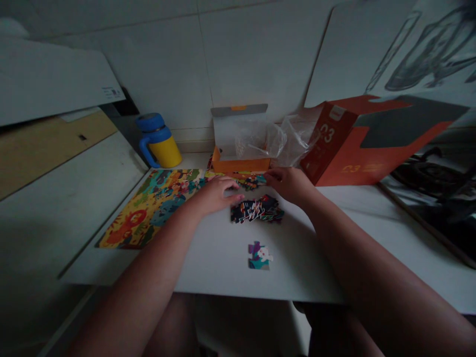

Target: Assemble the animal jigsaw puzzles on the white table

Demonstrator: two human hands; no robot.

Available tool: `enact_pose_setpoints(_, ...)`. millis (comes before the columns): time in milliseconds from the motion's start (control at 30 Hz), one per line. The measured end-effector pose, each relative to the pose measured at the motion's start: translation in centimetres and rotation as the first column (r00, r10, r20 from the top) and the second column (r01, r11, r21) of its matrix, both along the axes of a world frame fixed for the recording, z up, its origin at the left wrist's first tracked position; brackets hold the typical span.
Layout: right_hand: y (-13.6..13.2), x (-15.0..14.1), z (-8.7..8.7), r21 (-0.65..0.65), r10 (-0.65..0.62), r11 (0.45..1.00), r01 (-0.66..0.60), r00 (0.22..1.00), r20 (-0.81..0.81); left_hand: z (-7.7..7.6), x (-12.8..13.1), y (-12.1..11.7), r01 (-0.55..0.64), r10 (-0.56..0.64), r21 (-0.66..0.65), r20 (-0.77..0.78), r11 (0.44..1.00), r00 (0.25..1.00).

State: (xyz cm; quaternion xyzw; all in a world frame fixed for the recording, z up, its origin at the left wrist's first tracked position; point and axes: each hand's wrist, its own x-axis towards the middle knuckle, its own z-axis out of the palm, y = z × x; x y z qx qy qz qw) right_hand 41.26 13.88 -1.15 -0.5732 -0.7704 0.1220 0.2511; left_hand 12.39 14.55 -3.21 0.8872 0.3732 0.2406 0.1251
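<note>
Dark jigsaw pieces [256,210] lie heaped, the pile's long axis running left to right. The left hand's [217,195] grip is parted, unloaded; the right hand's [289,183] is unclear.

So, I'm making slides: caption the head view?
Bare left hand and right hand near heaped dark-printed jigsaw pieces on a white tabletop.

The left arm [159,263] runs bare from seven o'clock toward one o'clock; its left hand [220,195] points to three o'clock, thumb and fingers parted. The right arm [366,263] slants from four o'clock toward ten o'clock; the right hand [288,181] is palm down, fingers bent toward nine o'clock, their grip unclear. The hands are near each other, not touching.
</note>
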Motion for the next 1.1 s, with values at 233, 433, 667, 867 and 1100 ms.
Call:
enact_pose_setpoints(233, -1.9, 1.7, 1.3, -0.237, 0.324, 0.915, -0.326, 0.945, -0.050, 2.3, -0.1, -2.2, 0.055, -0.073, -0.163, -0.110, 0.985, 0.991)
enact_pose_setpoints(433, -2.7, 1.8, 2.3, -0.437, 0.313, 0.861, -0.261, 0.949, 0.050, 1.9, 0.8, -2.9, 0.110, -0.143, -0.217, -0.142, 0.970, 0.979)
enact_pose_setpoints(667, -2.7, 1.5, 2.5, -0.403, 0.306, 0.880, -0.252, 0.949, 0.074, 2.3, 0.9, -2.8, 0.170, -0.203, -0.227, -0.134, 0.959, 0.970)
enact_pose_setpoints(867, -2.2, 2.5, 2.4, -0.315, 0.253, 0.925, -0.214, 0.963, 0.091, 2.5, 0.5, -2.9, 0.133, -0.172, -0.256, -0.138, 0.957, 0.975)
enact_pose_setpoints(1100, -1.9, 4.8, 3.3, -0.105, -0.041, 0.993, 0.060, 0.984, 0.171, 2.4, -0.2, -2.7, 0.091, -0.131, -0.255, -0.143, 0.963, 0.981)
